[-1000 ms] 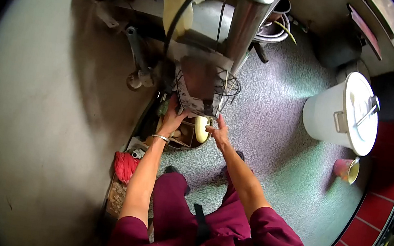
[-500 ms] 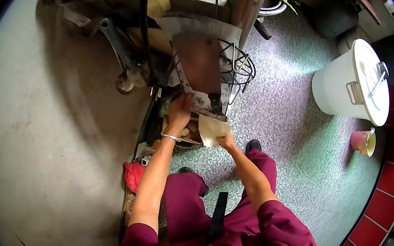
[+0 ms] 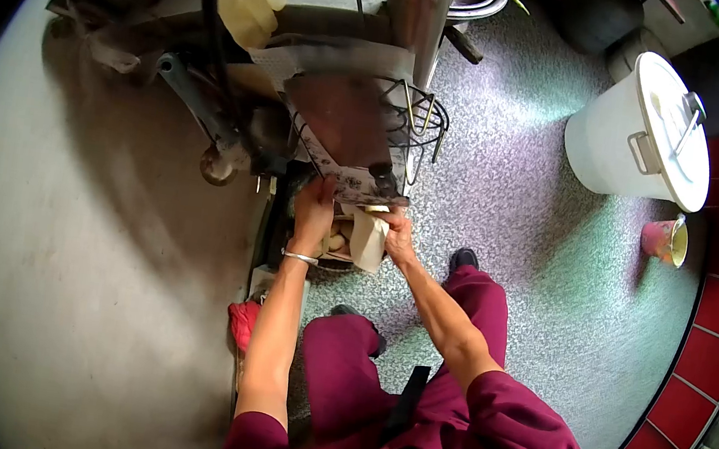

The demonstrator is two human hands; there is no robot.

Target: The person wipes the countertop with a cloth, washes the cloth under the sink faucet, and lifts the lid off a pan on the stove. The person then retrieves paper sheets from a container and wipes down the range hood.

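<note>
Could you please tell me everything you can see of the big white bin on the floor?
The white bin is round and deep, with smooth walls that look like plastic or enamelled metal. A matching round lid covers it, with a metal fitting or tool on top. A metal handle shows on its side. It seems to stand upright on the speckled floor, though the wide lens makes it lean. A small pink pail is nearby. Neither hand touches the bin.
</note>
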